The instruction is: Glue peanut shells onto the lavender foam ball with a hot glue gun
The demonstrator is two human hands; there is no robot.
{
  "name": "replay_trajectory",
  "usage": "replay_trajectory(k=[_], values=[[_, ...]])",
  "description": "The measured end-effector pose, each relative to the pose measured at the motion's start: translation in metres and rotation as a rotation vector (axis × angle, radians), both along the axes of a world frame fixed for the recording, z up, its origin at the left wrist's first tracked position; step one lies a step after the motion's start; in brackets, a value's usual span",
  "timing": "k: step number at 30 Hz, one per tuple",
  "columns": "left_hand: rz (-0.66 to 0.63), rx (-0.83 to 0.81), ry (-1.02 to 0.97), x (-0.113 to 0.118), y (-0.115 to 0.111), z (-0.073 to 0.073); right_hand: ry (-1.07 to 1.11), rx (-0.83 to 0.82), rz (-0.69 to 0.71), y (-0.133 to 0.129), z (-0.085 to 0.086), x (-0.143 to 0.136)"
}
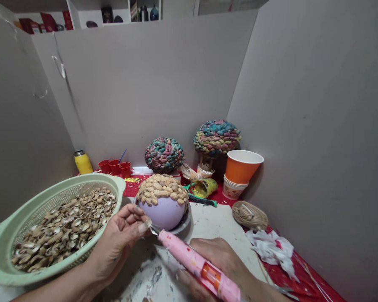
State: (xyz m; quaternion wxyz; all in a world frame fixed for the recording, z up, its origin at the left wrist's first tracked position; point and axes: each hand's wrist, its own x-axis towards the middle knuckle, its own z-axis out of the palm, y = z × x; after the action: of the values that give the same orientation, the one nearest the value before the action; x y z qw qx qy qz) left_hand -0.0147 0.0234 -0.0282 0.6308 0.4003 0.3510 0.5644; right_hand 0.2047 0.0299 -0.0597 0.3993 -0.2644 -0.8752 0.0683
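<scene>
My right hand (220, 260) grips a pink hot glue gun (182, 251) with an orange insert. Its metal nozzle points up and left at the fingertips of my left hand (122, 235). Those fingers pinch a small pale piece of peanut shell (148, 223), its inner side partly visible, at the nozzle tip. Just behind them a lilac balloon-like ball (160, 213) rests in a grey bowl (186, 220). Peanut shells (162, 188) cover the ball's upper part; the lower part is bare. Left of my hand, a green colander (6, 251) holds many loose shell halves (72, 226).
Two painted shell-covered domes (164, 154) stand at the back. Orange and white paper cups (243, 167), a twine coil (250, 214) and crumpled tissue (272, 249) are on the right. Red cups (125, 170) and a yellow bottle (83, 162) stand back left. Grey partitions (145, 84) enclose the table.
</scene>
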Motion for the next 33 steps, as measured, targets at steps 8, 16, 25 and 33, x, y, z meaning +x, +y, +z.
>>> replay_trajectory(k=[8,16,25,33], values=[[-0.017,-0.002,0.007,-0.001,-0.001,-0.002,-0.032,-0.083,-0.014,-0.006,0.017,0.0],[-0.028,-0.017,0.013,0.001,-0.002,-0.004,-0.03,-0.042,0.012,-0.005,0.012,0.0],[-0.022,-0.003,0.033,0.002,-0.002,-0.004,0.039,0.024,0.021,-0.003,0.008,-0.002],[0.007,-0.028,0.032,0.002,-0.002,-0.002,-0.042,0.089,-0.013,-0.005,0.02,-0.003]])
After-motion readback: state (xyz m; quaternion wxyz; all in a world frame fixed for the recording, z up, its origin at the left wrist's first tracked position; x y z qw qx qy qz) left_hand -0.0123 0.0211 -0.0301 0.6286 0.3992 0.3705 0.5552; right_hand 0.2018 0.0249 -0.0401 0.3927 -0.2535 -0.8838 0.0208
